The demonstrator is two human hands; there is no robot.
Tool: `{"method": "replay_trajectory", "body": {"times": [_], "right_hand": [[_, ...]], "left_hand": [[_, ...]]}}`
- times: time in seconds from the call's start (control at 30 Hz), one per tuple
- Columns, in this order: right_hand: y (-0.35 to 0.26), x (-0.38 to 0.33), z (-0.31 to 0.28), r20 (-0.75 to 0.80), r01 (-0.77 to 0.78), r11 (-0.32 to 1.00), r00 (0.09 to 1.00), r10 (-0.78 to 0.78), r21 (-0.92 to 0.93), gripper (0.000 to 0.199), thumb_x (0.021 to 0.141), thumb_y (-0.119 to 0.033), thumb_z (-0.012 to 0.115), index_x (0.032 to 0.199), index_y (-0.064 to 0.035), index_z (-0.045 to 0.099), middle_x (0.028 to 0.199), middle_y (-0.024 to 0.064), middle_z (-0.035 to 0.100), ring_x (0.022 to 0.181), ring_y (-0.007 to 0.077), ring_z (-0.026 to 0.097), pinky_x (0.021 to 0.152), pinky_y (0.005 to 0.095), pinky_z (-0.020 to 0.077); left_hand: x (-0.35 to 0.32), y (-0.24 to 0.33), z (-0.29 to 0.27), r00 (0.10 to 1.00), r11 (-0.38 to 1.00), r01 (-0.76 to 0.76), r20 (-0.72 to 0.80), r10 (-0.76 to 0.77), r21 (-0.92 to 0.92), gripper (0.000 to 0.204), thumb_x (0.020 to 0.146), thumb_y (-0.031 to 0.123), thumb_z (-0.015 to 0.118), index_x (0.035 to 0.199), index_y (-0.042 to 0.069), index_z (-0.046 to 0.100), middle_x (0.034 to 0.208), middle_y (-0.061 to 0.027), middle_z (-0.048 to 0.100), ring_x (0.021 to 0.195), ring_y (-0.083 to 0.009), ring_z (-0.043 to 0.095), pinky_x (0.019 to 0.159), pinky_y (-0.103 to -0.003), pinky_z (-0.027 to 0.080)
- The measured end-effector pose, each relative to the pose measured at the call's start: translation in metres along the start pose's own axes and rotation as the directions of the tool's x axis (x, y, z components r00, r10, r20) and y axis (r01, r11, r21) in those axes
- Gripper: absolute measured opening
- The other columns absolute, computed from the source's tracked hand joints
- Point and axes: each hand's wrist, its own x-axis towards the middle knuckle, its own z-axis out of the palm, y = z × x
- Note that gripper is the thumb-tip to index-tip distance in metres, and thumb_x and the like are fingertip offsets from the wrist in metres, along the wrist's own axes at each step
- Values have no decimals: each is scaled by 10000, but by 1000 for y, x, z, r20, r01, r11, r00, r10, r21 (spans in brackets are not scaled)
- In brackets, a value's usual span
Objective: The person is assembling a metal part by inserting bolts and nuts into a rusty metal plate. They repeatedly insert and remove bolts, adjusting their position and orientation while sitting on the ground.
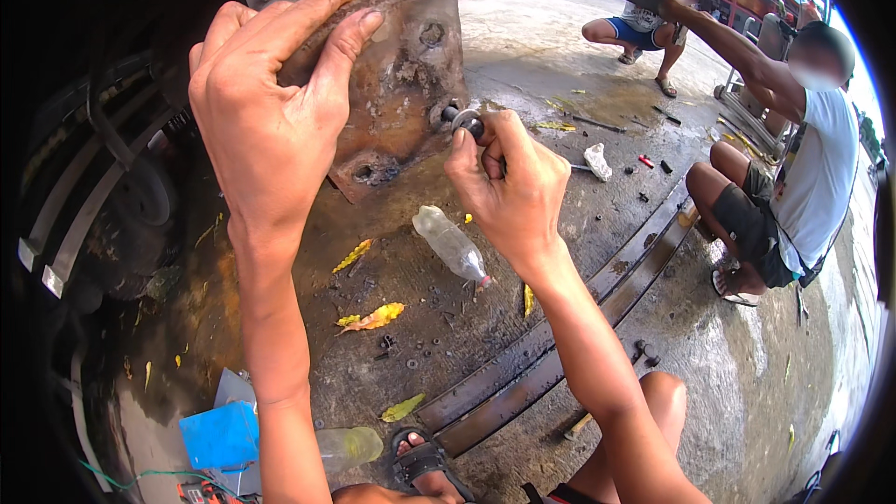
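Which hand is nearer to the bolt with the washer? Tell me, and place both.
Right. The right hand pinches the bolt with the washer at the rusty plate; the left hand is at the plate's upper left, apart from the bolt.

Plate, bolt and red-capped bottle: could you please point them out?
Plate [409,84], head view: on its rusty face.
Bolt [476,128], head view: on its dark end.
Red-capped bottle [452,243], head view: on its clear body.

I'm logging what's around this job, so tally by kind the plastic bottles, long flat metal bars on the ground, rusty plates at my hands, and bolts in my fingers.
Plastic bottles: 2, one partly hidden
Long flat metal bars: 2
Rusty plate: 1
Bolt: 1
Total: 6
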Motion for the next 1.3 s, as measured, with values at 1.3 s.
{"method": "replay_trajectory", "body": {"times": [1.3], "right_hand": [[25, 18, 5, 560, -636, 703, 725, 401, 320, 419, 951, -372, 761, 1142, 1, 732, 651, -88, 488, 607, 18, 359, 557, 264, 258]], "left_hand": [[-29, -31, 7, 900, 363, 391, 269, -344, -846, 589, 877, 276, 859, 1302, 18, 543, 1214, -83, 566, 1167, -153, 583, 969, -295, 514]]}}
